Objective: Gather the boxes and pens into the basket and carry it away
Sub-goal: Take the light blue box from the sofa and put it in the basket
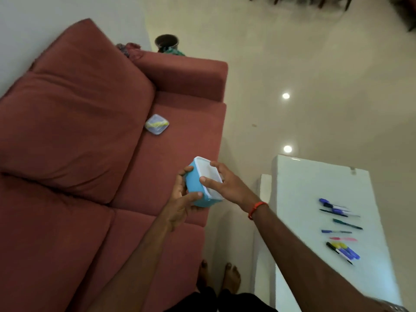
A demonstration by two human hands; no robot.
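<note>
Forearms fill the bottom of the view, bare feet on the floor between sofa and table. Both hands are on the blue box (199,188), held in the air over the front edge of the red sofa (78,131). Left hand (180,199) wraps the blue side from below, thumb and fingers closed around it. Right hand (225,183) sits on the white lid, fingertips pressing its edges; orange band on that wrist. So: both hands gripping the same box, neither free. A second, clear box with yellow trim (157,127) lies on the sofa seat cushion further back, near the armrest, untouched. Pens (340,230) are spread loose in a rough column on the white table (315,188) to the right, well apart from the hands, a mix of blue, green, pink, yellow and black, blurred so no exact count. Basket isn't in view anywhere, so can't say where it is. Judgement: gathering step, early on, with one box in hand and one box plus all the pens still out. Next move probably needs one hand released so the clear box can be picked up, or the blue one carried to the basket first. Either way the basket has to be located. Risk: lid may not be seated, can't tell from here.
</note>
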